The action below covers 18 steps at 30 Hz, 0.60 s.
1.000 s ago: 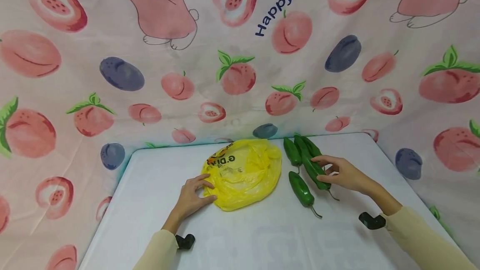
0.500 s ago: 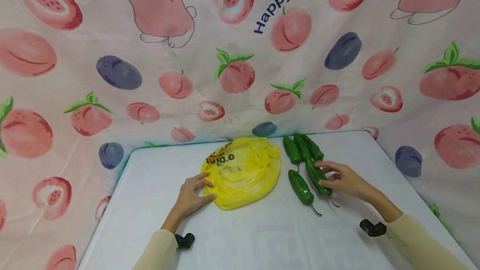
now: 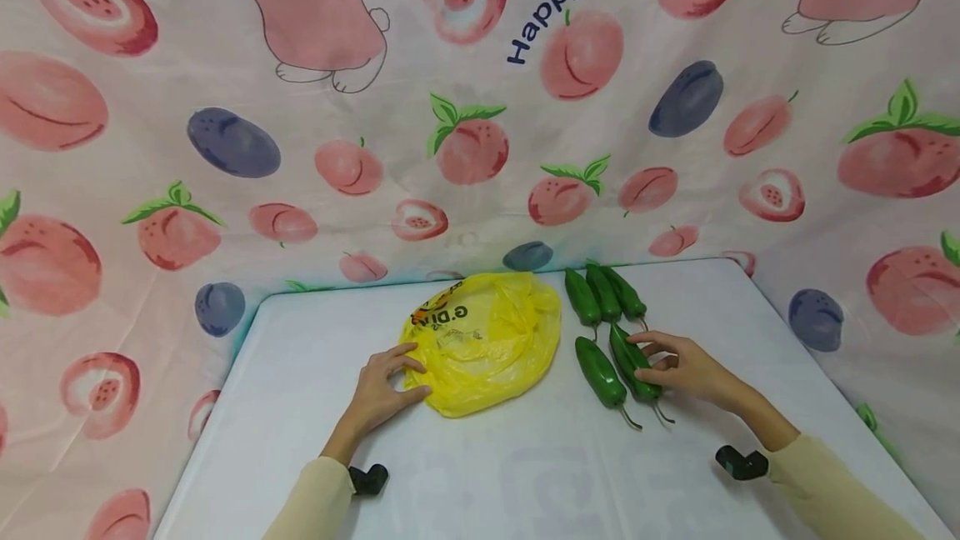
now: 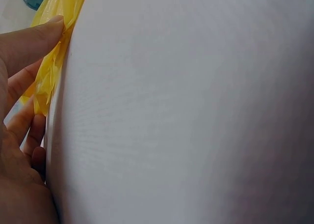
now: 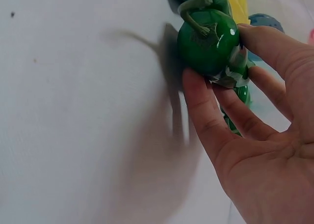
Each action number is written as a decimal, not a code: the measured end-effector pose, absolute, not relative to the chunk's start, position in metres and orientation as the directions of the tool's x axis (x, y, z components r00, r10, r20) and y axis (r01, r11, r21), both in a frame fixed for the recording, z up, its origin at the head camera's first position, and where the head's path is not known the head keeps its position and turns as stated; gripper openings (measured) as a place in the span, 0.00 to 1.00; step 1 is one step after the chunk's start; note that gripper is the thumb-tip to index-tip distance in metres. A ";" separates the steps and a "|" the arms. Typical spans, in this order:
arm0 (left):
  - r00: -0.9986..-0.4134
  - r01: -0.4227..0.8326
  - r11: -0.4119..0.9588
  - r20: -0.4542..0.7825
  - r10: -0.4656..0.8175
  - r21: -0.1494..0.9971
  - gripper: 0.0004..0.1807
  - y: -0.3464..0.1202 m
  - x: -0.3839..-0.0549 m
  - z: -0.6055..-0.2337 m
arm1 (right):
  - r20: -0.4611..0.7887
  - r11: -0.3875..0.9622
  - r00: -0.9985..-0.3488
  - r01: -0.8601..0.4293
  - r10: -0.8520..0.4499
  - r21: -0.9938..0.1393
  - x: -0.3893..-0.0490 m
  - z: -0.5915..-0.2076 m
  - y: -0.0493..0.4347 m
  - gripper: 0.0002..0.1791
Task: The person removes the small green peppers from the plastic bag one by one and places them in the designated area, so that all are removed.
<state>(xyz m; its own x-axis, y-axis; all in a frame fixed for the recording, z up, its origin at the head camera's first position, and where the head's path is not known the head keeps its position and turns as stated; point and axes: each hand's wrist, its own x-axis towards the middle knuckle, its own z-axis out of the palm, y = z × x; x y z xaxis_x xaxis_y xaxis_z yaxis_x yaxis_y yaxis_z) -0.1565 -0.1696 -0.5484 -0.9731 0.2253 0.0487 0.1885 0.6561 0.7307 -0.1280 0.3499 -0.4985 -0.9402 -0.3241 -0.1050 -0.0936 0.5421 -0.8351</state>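
Note:
My right hand [image 3: 690, 369] holds a long green chili pepper [image 3: 632, 357] near its stem end, thumb on one side and fingers on the other. In the right wrist view this green pepper [image 5: 206, 44] shows its curved stem toward the camera. A second pepper [image 3: 600, 373] lies just left of it. Behind these two, several more green peppers [image 3: 582, 297] lie side by side. My left hand [image 3: 381, 390] rests at the left edge of a crumpled yellow plastic bag [image 3: 487, 348], fingers spread. The left wrist view shows the thumb touching the yellow bag [image 4: 51, 67].
A white table [image 3: 450, 473] carries everything. Behind and around it hangs a pink cloth [image 3: 480, 223] printed with fruit and rabbits. A black wrist device [image 3: 369, 480] sits at the left cuff and another black device [image 3: 741, 463] at the right cuff.
My right hand has drawn its pepper slightly nearer, away from the rear peppers, so it now lies alongside the front pepper. The left hand and yellow bag stay put.

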 end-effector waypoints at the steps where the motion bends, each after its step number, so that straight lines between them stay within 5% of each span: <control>1: -0.972 0.194 0.656 0.054 0.227 0.730 0.13 -0.170 -0.156 -0.549 | -0.109 0.543 -0.939 -0.092 -0.327 -0.834 -0.128 -0.499 0.350 0.32; 18: -0.973 0.176 0.651 0.031 0.228 0.738 0.14 -0.170 -0.157 -0.547 | -0.148 0.587 -0.938 -0.068 -0.313 -0.807 -0.127 -0.502 0.349 0.33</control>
